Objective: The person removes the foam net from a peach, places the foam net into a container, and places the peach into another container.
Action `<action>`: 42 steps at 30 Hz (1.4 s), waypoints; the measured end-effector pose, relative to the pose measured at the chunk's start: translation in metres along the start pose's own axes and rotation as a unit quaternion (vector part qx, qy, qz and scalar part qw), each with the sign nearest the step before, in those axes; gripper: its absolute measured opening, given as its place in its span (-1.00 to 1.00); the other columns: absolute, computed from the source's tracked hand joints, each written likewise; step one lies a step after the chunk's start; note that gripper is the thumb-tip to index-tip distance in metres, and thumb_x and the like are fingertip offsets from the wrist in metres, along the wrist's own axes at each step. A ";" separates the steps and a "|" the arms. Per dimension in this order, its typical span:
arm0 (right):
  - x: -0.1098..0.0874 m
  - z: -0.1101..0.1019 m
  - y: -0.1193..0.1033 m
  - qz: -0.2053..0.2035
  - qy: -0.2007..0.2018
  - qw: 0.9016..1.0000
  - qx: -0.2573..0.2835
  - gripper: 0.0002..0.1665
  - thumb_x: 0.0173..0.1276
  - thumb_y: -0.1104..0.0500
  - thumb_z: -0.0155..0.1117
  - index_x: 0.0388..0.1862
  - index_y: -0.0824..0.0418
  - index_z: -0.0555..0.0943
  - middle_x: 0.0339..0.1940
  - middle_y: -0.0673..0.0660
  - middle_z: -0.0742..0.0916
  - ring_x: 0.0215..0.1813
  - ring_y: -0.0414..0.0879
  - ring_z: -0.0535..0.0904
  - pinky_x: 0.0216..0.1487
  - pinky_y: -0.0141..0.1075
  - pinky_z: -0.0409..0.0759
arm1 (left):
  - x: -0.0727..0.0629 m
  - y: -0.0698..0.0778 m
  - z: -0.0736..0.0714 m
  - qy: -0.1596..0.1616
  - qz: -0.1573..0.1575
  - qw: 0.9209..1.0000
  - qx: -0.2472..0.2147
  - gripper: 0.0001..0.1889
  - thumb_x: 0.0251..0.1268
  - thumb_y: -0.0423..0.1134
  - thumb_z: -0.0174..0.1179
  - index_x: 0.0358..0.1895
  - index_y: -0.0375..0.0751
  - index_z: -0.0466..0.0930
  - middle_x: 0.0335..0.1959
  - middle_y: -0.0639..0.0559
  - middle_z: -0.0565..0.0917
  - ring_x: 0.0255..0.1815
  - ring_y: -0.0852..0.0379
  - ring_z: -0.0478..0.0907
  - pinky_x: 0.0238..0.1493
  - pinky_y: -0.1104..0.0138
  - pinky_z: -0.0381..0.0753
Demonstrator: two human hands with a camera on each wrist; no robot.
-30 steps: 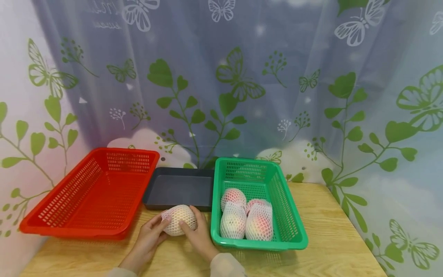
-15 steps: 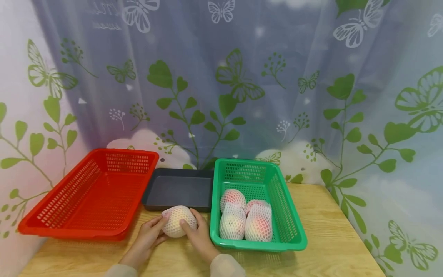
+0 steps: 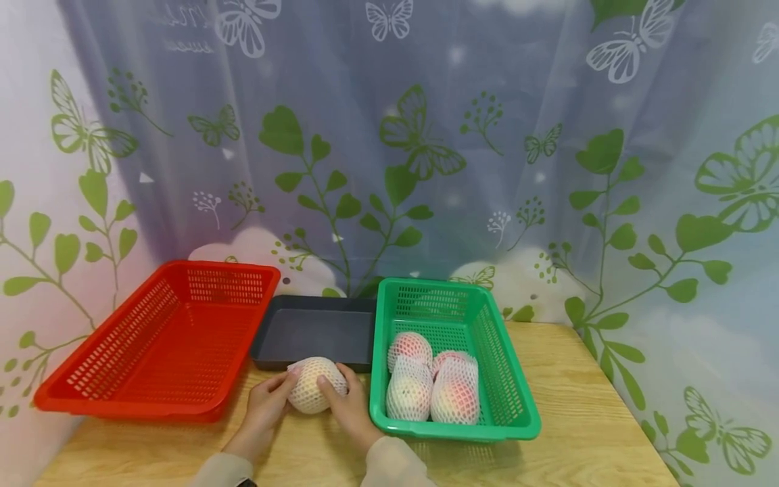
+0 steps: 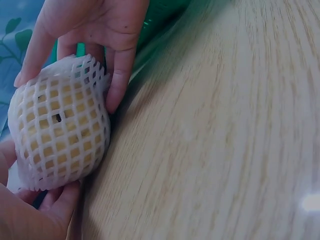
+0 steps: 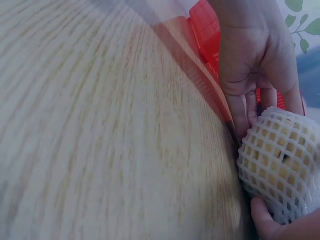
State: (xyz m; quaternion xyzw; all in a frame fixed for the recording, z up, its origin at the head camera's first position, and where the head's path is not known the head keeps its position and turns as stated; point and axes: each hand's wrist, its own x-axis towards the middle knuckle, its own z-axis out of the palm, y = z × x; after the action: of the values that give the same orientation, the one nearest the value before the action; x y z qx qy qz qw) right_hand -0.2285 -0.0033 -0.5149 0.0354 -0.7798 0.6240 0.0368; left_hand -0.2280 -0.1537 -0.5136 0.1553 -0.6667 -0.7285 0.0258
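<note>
A round yellowish fruit in a white foam net is between both hands, in front of the dark tray, its kind hard to tell through the mesh. At its left end my left hand pinches the net between thumb and fingers. My right hand grips the other side, thumb on the near face and fingers behind. Through the mesh in the left wrist view, the netted fruit shows a small dark spot facing the camera. The right wrist view shows the netted fruit low, close over the wooden table.
The red basket stands left, with only its bare floor showing. Between the baskets lies a dark grey tray. Several netted fruits sit in the near part of the green basket at right. A printed curtain hangs behind.
My left hand has shifted slightly right and up along the fruit, and more of its sleeve shows, with a dark band. The fruit has turned a little; the baskets and tray stay put.
</note>
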 end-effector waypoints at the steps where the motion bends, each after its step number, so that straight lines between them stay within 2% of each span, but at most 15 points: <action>1: 0.000 0.001 0.000 0.004 0.002 1.000 0.003 -0.31 0.34 -0.07 0.26 0.29 0.34 0.40 0.22 0.33 0.53 0.25 0.22 0.42 0.24 0.10 0.41 | 0.000 0.000 0.001 0.003 0.003 1.000 -0.002 -0.37 0.32 -0.07 0.21 0.19 -0.62 0.38 -0.13 -0.09 0.64 -0.28 0.32 0.53 -0.26 0.51 0.56; 8: 0.001 0.005 0.001 0.016 0.018 1.000 0.016 -0.30 0.33 -0.07 0.26 0.27 0.36 0.41 0.20 0.33 0.54 0.24 0.21 0.44 0.23 0.08 0.43 | 0.002 0.000 0.003 0.024 0.002 1.000 -0.001 -0.39 0.31 -0.06 0.22 0.15 -0.61 0.43 -0.30 0.06 0.64 -0.37 0.34 0.50 -0.34 0.52 0.55; 20: 0.004 0.007 0.002 0.023 0.031 0.999 0.008 -0.32 0.31 -0.09 0.28 0.24 0.33 0.44 0.15 0.31 0.58 0.18 0.17 0.49 0.18 0.05 0.48 | 0.006 -0.004 0.006 0.035 -0.008 0.999 -0.018 -0.39 0.31 -0.07 0.22 0.15 -0.62 0.42 -0.35 0.10 0.61 -0.38 0.34 0.50 -0.36 0.51 0.55; 26: 0.003 0.006 -0.002 0.018 0.022 1.000 0.004 -0.31 0.34 -0.09 0.25 0.26 0.35 0.42 0.17 0.31 0.57 0.21 0.18 0.47 0.21 0.08 0.44 | 0.006 -0.002 0.006 0.036 -0.003 0.999 -0.030 -0.40 0.32 -0.09 0.21 0.15 -0.63 0.41 -0.31 0.06 0.61 -0.37 0.34 0.50 -0.34 0.52 0.55; 32: 0.001 0.005 -0.006 0.006 0.009 1.000 -0.012 -0.32 0.37 -0.08 0.20 0.27 0.37 0.39 0.20 0.34 0.55 0.24 0.22 0.44 0.24 0.11 0.41 | 0.005 0.000 0.004 0.038 0.003 0.999 -0.002 -0.42 0.35 -0.08 0.18 0.14 -0.61 0.43 -0.33 0.08 0.61 -0.38 0.32 0.47 -0.36 0.50 0.52; 37: 0.000 0.005 -0.008 -0.006 0.007 1.000 -0.028 -0.31 0.38 -0.08 0.20 0.27 0.38 0.38 0.20 0.36 0.54 0.25 0.25 0.42 0.24 0.12 0.39 | 0.002 0.002 0.002 0.028 0.007 0.999 0.023 -0.39 0.37 -0.02 0.14 0.17 -0.58 0.42 -0.26 -0.01 0.63 -0.37 0.30 0.49 -0.35 0.47 0.54; 40: -0.002 0.004 -0.009 -0.014 0.010 0.999 -0.037 -0.32 0.38 -0.07 0.20 0.27 0.37 0.38 0.20 0.35 0.54 0.25 0.25 0.42 0.24 0.13 0.39 | 0.001 0.004 0.000 0.016 0.012 0.999 0.033 -0.38 0.39 -0.01 0.11 0.21 -0.56 0.39 -0.13 -0.16 0.63 -0.31 0.27 0.51 -0.30 0.46 0.55; 42: -0.002 0.004 -0.011 -0.022 0.014 0.999 -0.046 -0.33 0.38 -0.07 0.20 0.27 0.36 0.39 0.20 0.35 0.53 0.25 0.24 0.42 0.25 0.12 0.38 | 0.000 0.006 0.000 0.013 0.018 0.998 0.054 -0.38 0.40 0.00 0.09 0.23 -0.54 0.38 0.00 -0.28 0.60 -0.20 0.19 0.53 -0.24 0.48 0.52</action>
State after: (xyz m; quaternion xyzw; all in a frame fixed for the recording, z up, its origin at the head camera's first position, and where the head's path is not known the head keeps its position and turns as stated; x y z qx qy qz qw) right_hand -0.2254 -0.0094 -0.5053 0.0420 -0.8058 0.5873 0.0630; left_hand -0.2290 -0.1543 -0.5079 0.1540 -0.7074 -0.6887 0.0388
